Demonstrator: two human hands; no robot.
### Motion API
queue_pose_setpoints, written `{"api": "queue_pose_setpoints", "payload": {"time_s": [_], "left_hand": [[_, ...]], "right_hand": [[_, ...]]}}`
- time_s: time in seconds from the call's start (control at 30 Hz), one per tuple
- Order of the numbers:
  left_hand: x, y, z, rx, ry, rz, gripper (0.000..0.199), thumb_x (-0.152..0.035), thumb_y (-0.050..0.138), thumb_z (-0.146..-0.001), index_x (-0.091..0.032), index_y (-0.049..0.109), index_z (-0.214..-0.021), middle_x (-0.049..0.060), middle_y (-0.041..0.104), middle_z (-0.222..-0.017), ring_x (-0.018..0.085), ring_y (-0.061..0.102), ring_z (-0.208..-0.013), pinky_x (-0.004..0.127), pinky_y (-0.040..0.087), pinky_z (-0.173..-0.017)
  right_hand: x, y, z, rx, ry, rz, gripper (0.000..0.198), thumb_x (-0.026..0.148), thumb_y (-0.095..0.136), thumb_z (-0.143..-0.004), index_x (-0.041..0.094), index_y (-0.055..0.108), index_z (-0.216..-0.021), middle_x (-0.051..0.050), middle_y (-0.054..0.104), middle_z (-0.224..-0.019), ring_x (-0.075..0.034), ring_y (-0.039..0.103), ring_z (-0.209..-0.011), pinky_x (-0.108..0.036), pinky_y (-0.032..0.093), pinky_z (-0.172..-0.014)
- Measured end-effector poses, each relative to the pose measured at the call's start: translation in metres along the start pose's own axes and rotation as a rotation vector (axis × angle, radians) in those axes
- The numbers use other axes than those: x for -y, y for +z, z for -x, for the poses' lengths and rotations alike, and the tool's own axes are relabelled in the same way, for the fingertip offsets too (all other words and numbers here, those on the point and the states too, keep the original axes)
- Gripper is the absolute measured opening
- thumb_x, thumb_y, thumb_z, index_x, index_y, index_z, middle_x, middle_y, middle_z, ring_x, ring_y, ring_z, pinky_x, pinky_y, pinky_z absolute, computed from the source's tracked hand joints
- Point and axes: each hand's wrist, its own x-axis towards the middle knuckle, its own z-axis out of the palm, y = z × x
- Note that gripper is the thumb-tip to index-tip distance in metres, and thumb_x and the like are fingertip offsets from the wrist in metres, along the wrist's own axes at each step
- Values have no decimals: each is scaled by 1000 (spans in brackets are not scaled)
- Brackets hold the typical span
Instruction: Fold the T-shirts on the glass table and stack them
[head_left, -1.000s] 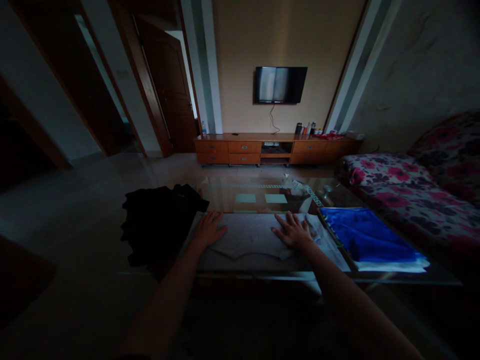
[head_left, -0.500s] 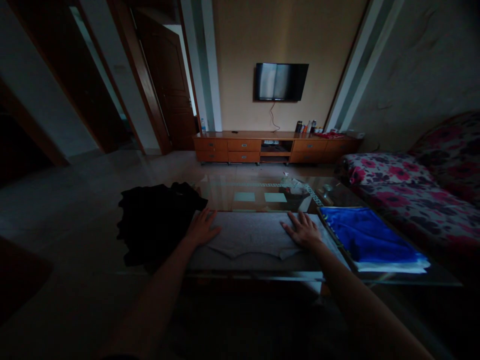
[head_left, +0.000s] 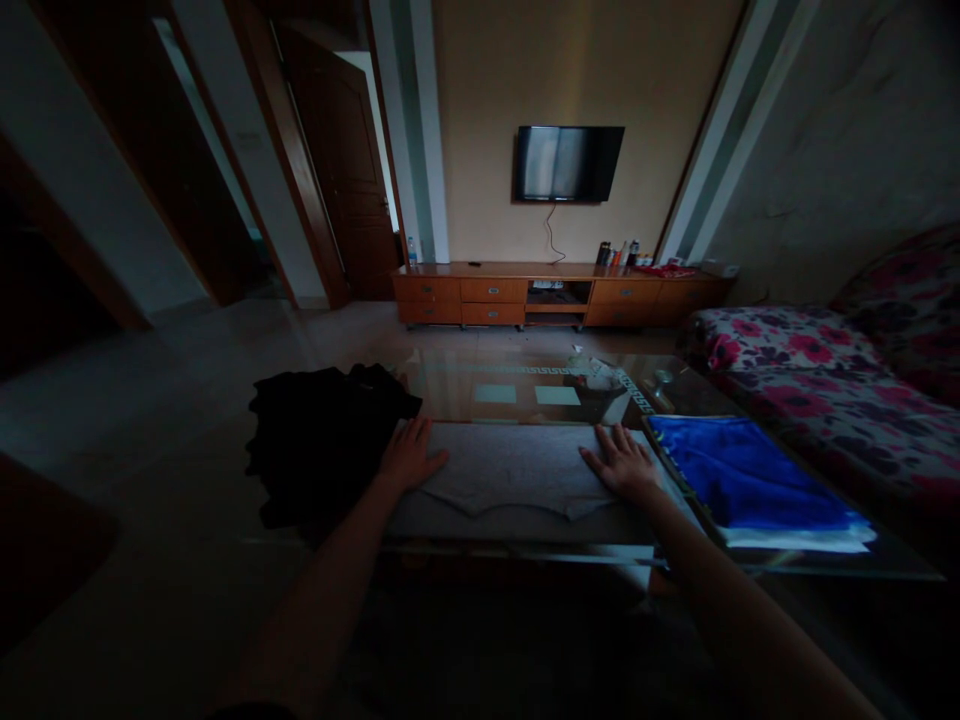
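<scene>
A grey garment (head_left: 510, 470) lies folded over on itself on the glass coffee table (head_left: 442, 395), its nearer edge uneven. My left hand (head_left: 411, 458) rests flat on its left end, fingers stretched out and thumb apart. On the right end lies my right hand (head_left: 624, 464), palm down with spread fingers. Neither hand grips the cloth. Just left of my left hand is a heap of black clothing (head_left: 319, 440). To the right of my right hand sits a folded blue cloth (head_left: 750, 472) with a white layer showing under its near edge.
Behind the table, a low wooden cabinet (head_left: 491, 292) carries bottles (head_left: 619, 254) and small items. A television (head_left: 570, 163) hangs above it. A flower-patterned sofa (head_left: 817, 375) stands at the right. Something like a crumpled clear bag (head_left: 600, 374) lies at the table's far side.
The whole view has shifted slightly, so everything appears a little further right. Both hands stay flat on the grey garment, which looks the same.
</scene>
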Motion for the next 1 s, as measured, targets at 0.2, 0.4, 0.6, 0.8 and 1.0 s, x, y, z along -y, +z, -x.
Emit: {"api": "queue_pose_setpoints", "payload": {"time_s": [0.2, 0.4, 0.6, 0.8, 1.0], "left_hand": [[-14, -7, 5, -136, -16, -57, 89, -65, 49, -87, -14, 33, -158, 16, 30, -165, 35, 24, -154, 49, 7, -125], [-4, -1, 6, 9, -34, 11, 88, -67, 41, -91, -11, 31, -158, 17, 27, -166, 34, 29, -152, 47, 18, -124], [-8, -10, 11, -119, -4, -13, 81, -60, 45, -93, -15, 30, -159, 16, 31, -165, 34, 21, -155, 51, 8, -126], [-48, -18, 25, -126, 228, 69, 81, -68, 44, -94, -20, 34, -158, 12, 28, -167, 29, 18, -156, 48, 9, -128], [-69, 0, 42, 29, 323, 120, 69, -65, 29, -101, -28, 35, -158, 5, 25, -169, 26, 18, -156, 47, 15, -126]], "right_hand": [[10, -3, 7, -87, 84, 62, 88, 72, 25, -95, 13, 31, -160, -20, 19, -168, -34, 16, -155, -49, 8, -123], [10, 6, 4, 17, 157, -21, 97, 74, 18, -94, 4, 23, -161, -21, 18, -168, -32, 17, -155, -45, 15, -123], [16, -1, 11, -41, 128, -25, 89, 68, 16, -97, 5, 31, -159, -20, 22, -167, -32, 16, -155, -50, 10, -124], [46, -15, 28, -92, 21, 40, 76, 63, 20, -99, 17, 38, -158, -14, 14, -170, -37, 6, -156, -64, -6, -120], [80, -9, 44, 103, -42, -120, 85, 77, 17, -95, 27, 19, -164, -12, 7, -171, -35, 3, -157, -64, 3, -120]]}}
